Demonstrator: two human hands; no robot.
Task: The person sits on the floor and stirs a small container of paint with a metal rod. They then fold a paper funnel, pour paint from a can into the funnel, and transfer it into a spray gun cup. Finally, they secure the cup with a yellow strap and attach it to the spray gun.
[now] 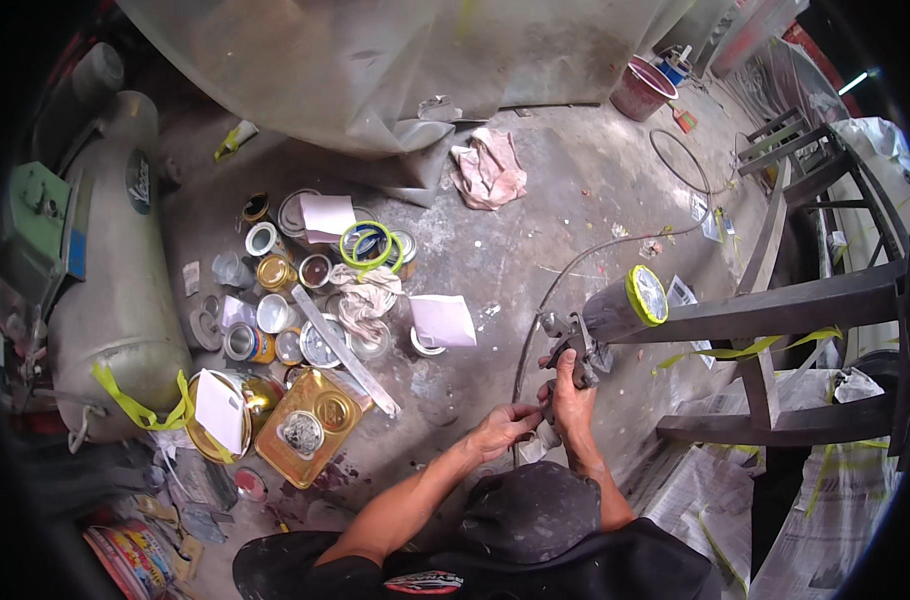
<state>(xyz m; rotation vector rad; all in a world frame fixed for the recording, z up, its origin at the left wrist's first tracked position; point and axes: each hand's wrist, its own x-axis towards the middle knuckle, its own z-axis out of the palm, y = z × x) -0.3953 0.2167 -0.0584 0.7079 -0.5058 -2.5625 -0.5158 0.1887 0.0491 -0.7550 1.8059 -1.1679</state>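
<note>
My right hand [573,408] is wrapped round the handle of a spray gun [572,362], its thumb up along the back. A grey cup [611,312] sits at the top of the gun, tilted to the right, with yellow-green tape round its rim. My left hand [508,430] is closed in a pinch beside the lower end of the handle. What its fingertips hold is too small to make out. A crumpled pale piece [543,438], cloth or paper, shows between the hands. The dark air hose [547,290] passes just left of the gun.
To the left stand several paint cans [275,272], a gold rectangular tin [310,425] and a flat stick [345,350]. Beyond them lies a large tank [120,290]. Dark frame beams [775,305] reach in from the right. A pink rag [489,168] and a maroon bucket [642,90] are farther off.
</note>
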